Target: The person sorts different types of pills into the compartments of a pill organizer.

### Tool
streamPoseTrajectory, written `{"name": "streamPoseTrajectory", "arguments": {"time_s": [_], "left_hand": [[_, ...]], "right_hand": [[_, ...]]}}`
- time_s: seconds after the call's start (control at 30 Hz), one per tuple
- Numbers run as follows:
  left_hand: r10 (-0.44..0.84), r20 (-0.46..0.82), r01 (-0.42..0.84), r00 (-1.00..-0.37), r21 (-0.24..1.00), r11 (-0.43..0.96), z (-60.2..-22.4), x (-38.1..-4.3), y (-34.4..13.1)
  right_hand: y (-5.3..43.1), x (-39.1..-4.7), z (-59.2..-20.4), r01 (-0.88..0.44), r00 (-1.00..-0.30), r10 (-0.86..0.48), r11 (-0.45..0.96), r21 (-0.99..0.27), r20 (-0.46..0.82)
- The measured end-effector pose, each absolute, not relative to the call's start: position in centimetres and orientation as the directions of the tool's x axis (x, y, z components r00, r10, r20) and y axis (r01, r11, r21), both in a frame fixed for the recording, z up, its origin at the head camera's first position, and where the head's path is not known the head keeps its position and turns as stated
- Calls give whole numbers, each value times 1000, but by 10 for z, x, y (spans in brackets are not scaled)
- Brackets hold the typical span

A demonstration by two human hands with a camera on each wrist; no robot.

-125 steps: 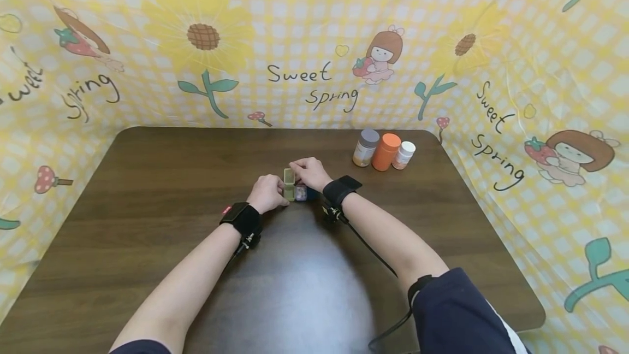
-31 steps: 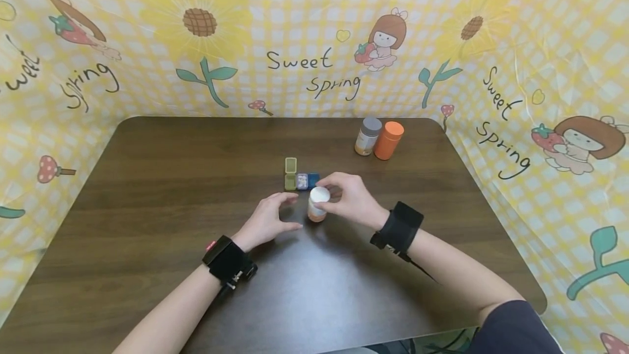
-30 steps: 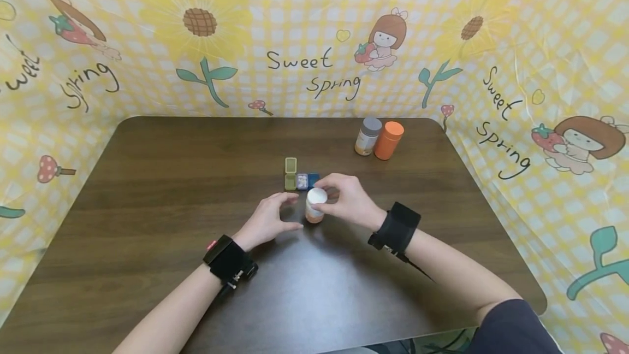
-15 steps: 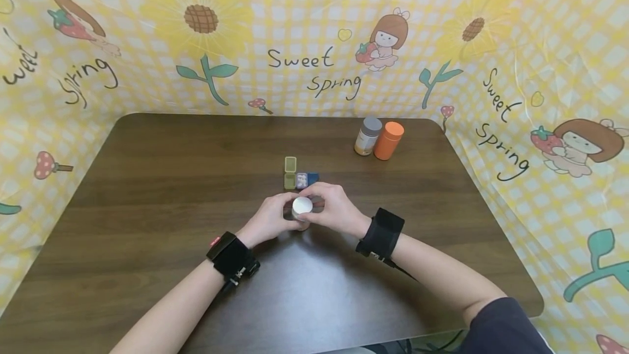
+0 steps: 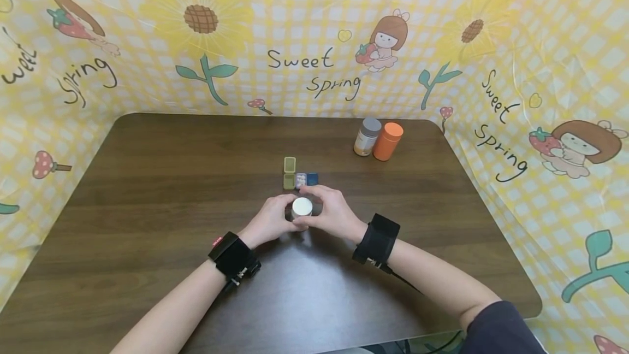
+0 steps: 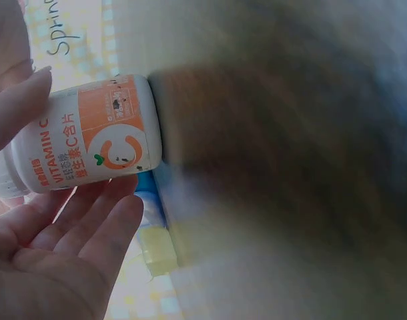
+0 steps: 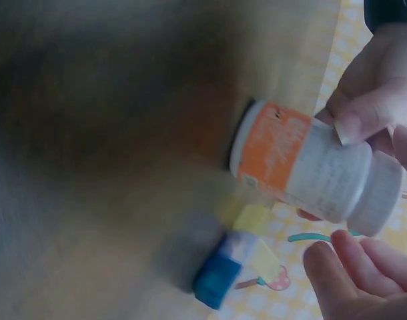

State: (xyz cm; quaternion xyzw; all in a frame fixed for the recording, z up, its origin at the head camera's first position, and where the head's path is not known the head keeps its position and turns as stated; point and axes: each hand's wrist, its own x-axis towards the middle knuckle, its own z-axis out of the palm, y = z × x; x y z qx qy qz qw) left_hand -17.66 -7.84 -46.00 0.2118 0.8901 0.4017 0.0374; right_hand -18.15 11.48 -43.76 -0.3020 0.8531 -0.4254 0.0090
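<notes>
A white vitamin C bottle (image 6: 90, 137) with an orange label stands upright on the table, its white cap (image 5: 302, 207) on. My left hand (image 5: 268, 222) holds it from the left, thumb on the near side and fingers behind. My right hand (image 5: 338, 216) surrounds the cap with spread fingers; in the right wrist view its fingertips (image 7: 330, 257) are apart from the bottle. Just beyond lies a small pill box in a row: an olive-green compartment (image 5: 289, 181) with its lid (image 5: 290, 164) raised, a pale one (image 5: 301, 178) with small whitish bits, and a dark blue one (image 5: 313, 178).
A grey-capped bottle (image 5: 367, 137) and an orange bottle (image 5: 388, 141) stand side by side at the back right of the brown wooden table (image 5: 196, 152). A yellow checked cloth (image 5: 295, 26) hangs around the table's back and sides.
My right hand has brought the white bottle from the back right to the middle. My left hand has taken hold of it. The right fingers have spread away from the cap.
</notes>
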Motion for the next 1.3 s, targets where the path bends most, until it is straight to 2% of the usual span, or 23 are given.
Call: {"name": "streamPoseTrajectory", "arguments": {"time_s": [0.33,0.53,0.77,1.0,1.3], "left_hand": [[419,103,352,-902,736,578,-460,-179,-79],[454,77,349,-887,757,552,-460,-181,-80],[450,64,332,-891,766,550,-458,-180,-80],[426,80,335,-901,751,568,-459,-179,-78],[418,88,334,-904,753,566,-460,-179,-79]], "right_hand": [[113,-180,-443,-484,-846,-450,421,-767,286],[118,-183,-443,-515,-815,-498,384,-766,298],[124,-186,-442,-513,-783,-572,369,-775,245],[133,-189,-444,-486,-829,-500,425,-763,250],[137,-188,-445,-444,-847,-468,363,-819,251]]}}
